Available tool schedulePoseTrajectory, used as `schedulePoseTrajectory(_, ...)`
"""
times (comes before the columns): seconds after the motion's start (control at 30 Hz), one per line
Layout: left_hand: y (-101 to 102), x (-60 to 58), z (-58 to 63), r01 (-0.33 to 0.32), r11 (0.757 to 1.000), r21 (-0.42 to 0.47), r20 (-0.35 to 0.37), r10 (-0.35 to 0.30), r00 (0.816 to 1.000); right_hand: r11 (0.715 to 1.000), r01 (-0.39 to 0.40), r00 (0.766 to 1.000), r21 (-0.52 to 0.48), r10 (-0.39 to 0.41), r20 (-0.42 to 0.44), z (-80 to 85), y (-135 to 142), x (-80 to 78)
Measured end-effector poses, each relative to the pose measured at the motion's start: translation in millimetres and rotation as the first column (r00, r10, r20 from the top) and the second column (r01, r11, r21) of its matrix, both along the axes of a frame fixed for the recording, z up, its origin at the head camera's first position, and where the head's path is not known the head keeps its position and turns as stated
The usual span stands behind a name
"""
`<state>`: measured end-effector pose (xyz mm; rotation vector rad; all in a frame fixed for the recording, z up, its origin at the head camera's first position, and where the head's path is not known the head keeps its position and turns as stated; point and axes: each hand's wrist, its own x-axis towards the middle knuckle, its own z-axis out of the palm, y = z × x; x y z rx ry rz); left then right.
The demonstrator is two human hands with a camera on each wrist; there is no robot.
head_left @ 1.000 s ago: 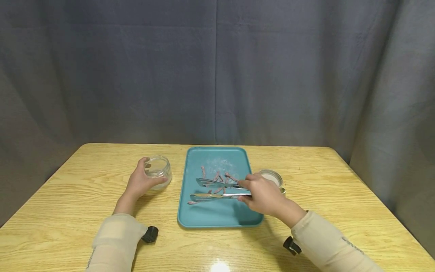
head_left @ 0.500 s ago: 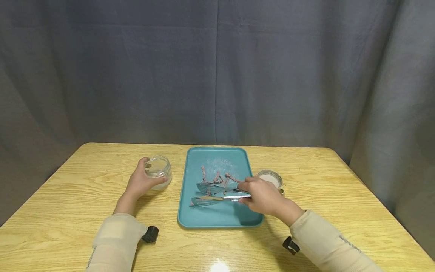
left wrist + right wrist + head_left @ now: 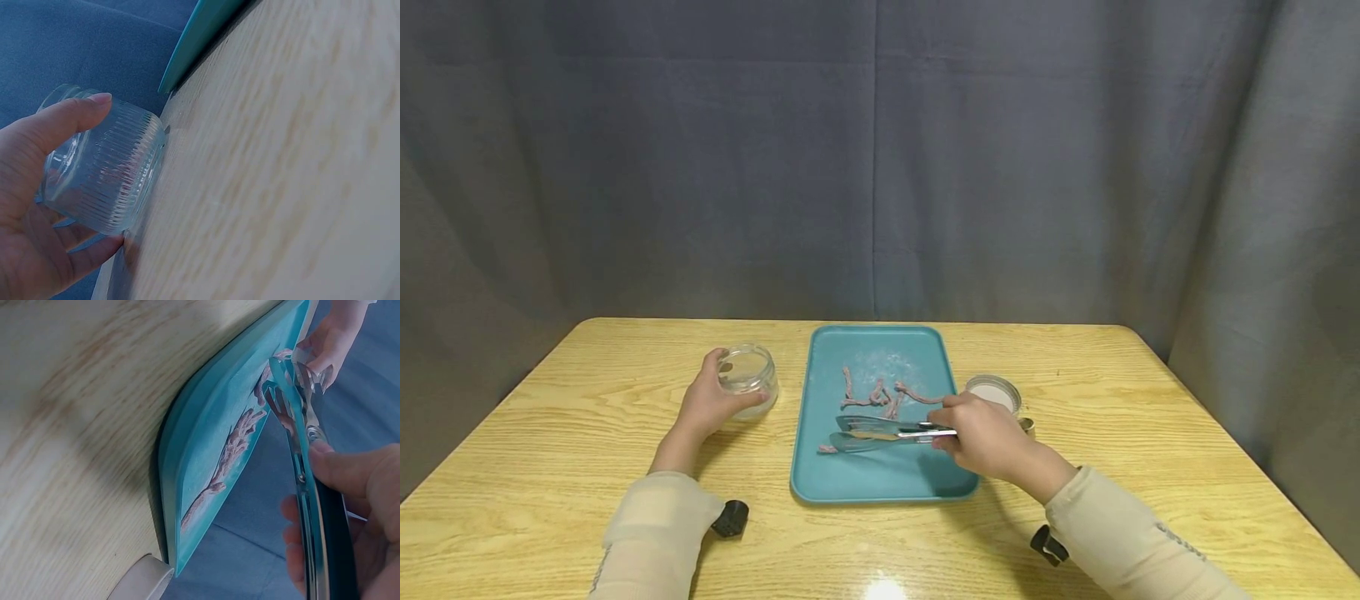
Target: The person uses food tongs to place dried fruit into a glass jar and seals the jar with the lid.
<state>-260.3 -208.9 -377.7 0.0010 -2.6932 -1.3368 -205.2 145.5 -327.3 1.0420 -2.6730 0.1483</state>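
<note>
My left hand (image 3: 706,402) grips a clear glass jar (image 3: 766,382) from its left side, thumb and fingers spread around it. In the left wrist view the jar shows a ribbed wall. With my right hand (image 3: 987,437) I hold metal tongs (image 3: 320,540), thumb on one arm and fingers curled under the other. Their slotted ends point left, low over the teal tray (image 3: 887,490), with only a narrow gap between them. A short pinkish strip end (image 3: 827,449) shows by the lower tip. More thin, pinkish, twisted strips (image 3: 917,395) lie behind the tongs.
A round whitish piece with a metal rim (image 3: 992,392) sits right of the tray, partly behind my right hand. A small gold-coloured ring-like thing (image 3: 1027,427) peeks out beside it. White powdery marks (image 3: 887,364) cover the tray's far part. A grey curtain (image 3: 880,167) hangs behind the table.
The two arms of the tongs have come closer together, the far one moving toward the near one, uncovering the strips behind. My left hand and the jar stay in place.
</note>
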Motion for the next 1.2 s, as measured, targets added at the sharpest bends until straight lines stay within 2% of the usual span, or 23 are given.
schedulePoseTrajectory(0.6, -0.1, 0.2, 1.0, 0.005, 1.0, 0.005, -0.006, -0.005, 1.0, 0.999, -0.035, 0.995, 0.027, 0.038, -0.089, 1.0, -0.8, 5.2)
schedulePoseTrajectory(1.2, -0.6, 0.1, -0.7, 0.009, 1.0, 0.009, -0.009, -0.009, 1.0, 1.0, -0.012, 0.992, 0.017, 0.014, -0.123, -1.2, 6.4, 6.0)
